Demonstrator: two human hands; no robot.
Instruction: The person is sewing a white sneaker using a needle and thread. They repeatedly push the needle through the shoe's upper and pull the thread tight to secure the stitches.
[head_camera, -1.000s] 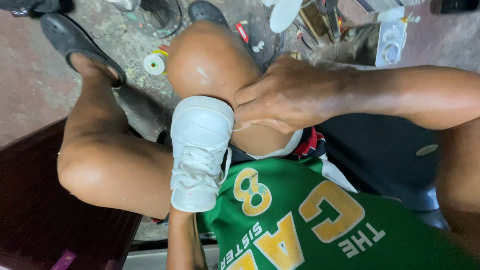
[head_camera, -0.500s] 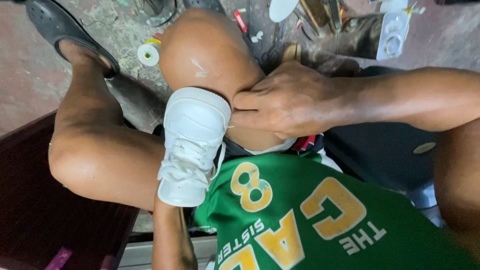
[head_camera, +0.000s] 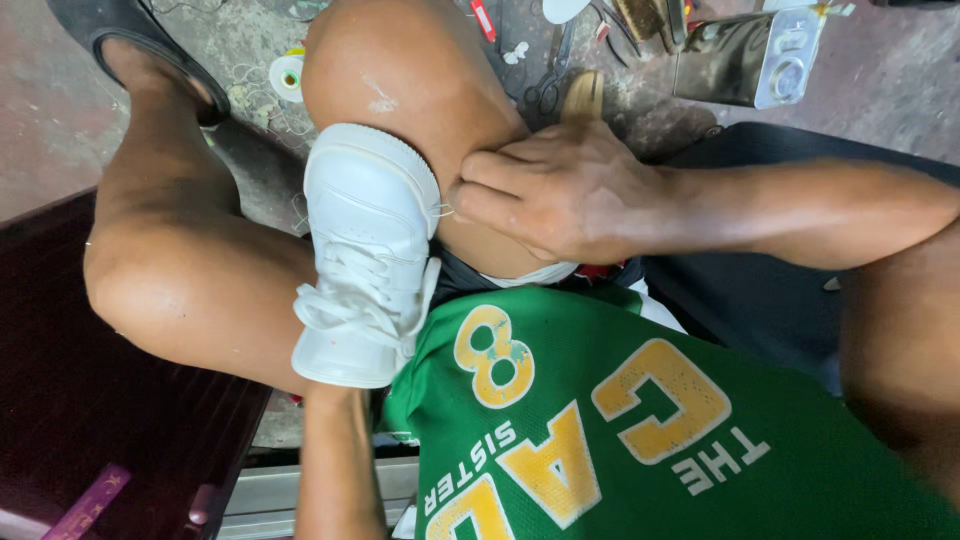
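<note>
A white lace-up sneaker (head_camera: 365, 250) is wedged toe-up between my two bare knees. My right hand (head_camera: 560, 190) rests against my right knee. Its fingers are pinched together at the sneaker's right sole edge, where a thin white thread (head_camera: 441, 210) shows at the fingertips. My left forearm (head_camera: 335, 460) rises from the bottom of the view to the sneaker's heel. The left hand itself is hidden behind the shoe.
On the rough floor beyond my knees lie scissors (head_camera: 545, 90), a roll of tape (head_camera: 287, 75), a brush (head_camera: 583, 95), a metal tin (head_camera: 750, 60) and small tools. A black sandal (head_camera: 130, 40) is on my left foot. A dark red case (head_camera: 90, 420) stands at the left.
The sneaker and knees have drifted slightly up and left in view. My right hand stays pinched at the shoe's sole edge.
</note>
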